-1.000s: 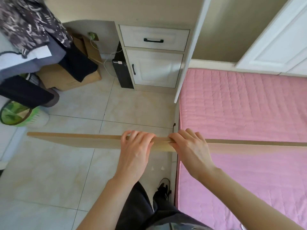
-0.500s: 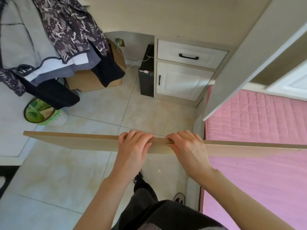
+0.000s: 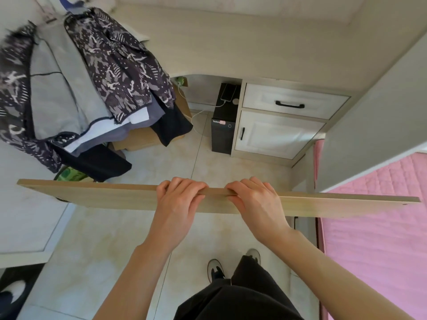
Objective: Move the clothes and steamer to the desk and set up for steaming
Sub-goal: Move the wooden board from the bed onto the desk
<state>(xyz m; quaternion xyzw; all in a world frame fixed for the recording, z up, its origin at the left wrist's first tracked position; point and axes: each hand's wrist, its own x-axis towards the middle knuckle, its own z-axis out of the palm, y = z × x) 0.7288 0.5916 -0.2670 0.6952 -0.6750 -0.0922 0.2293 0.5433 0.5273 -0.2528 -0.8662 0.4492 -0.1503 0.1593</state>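
Both hands are busy with a long wooden board [image 3: 92, 195], held on edge and level across the view from 9 to 3 o'clock. The left hand [image 3: 178, 204] and right hand [image 3: 256, 204] sit side by side at its middle, fingers curled over the top edge and gripping it. This looks like an early set-up step: the board is probably meant as a steaming surface and is being carried toward the tabletop [image 3: 231, 42] at 12 o'clock.

The clothes [image 3: 104, 72] have not been moved; they hang in a heap at 10 o'clock, well apart from the hands. No steamer is in view.

The next move likely calls for swinging the board's ends past the clothes on the left and the tall panel on the right, then laying it flat.

Count: one board, two hands, one heap of several garments, one drawer [image 3: 265, 95], one computer tower [image 3: 223, 137] with one phone [image 3: 228, 92] on it, and one bed [image 3: 381, 239] at 4 o'clock.
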